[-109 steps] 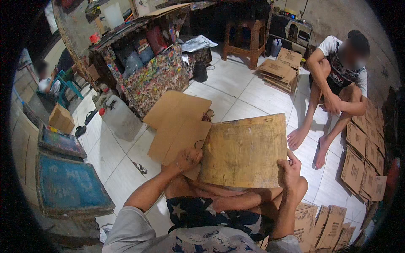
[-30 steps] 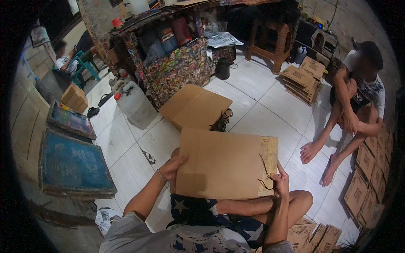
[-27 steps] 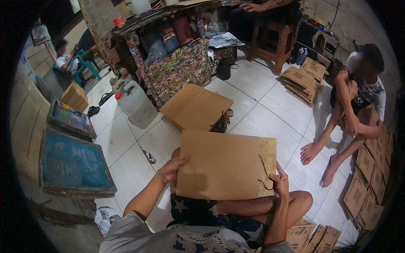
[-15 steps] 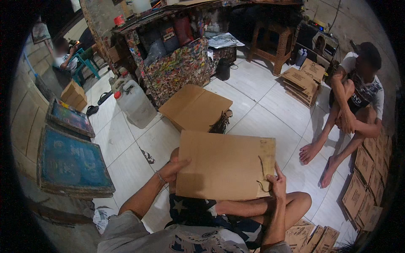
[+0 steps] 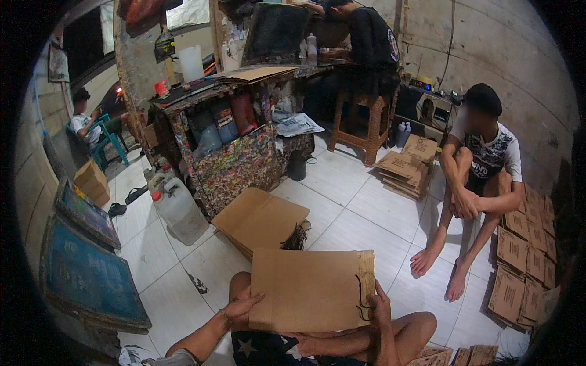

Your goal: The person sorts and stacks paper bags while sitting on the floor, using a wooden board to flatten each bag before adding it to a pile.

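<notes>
A flat brown paper bag (image 5: 305,290) with dark cord handles along its right end lies over my crossed legs. My left hand (image 5: 243,306) is closed on its left edge, thumb on top. At the other end, beside the cord, my right hand (image 5: 379,305) grips the right edge. Just beyond it on the floor rests a stack of similar flat brown bags (image 5: 259,213), with a bunch of dark cords (image 5: 297,236) at its right end.
Framed blue screens (image 5: 91,274) lean at the left, near plastic jugs (image 5: 182,210). A paint-crusted workbench (image 5: 232,149) stands ahead; someone in black (image 5: 372,43) works there. A seated person (image 5: 482,165) is at the right, near printed brown bags (image 5: 525,250). Another person (image 5: 85,122) sits far left.
My view has tilted upward, so the bag and my hands appear lower and more of the workbench and the person behind it shows. Both hands keep hold of the bag.
</notes>
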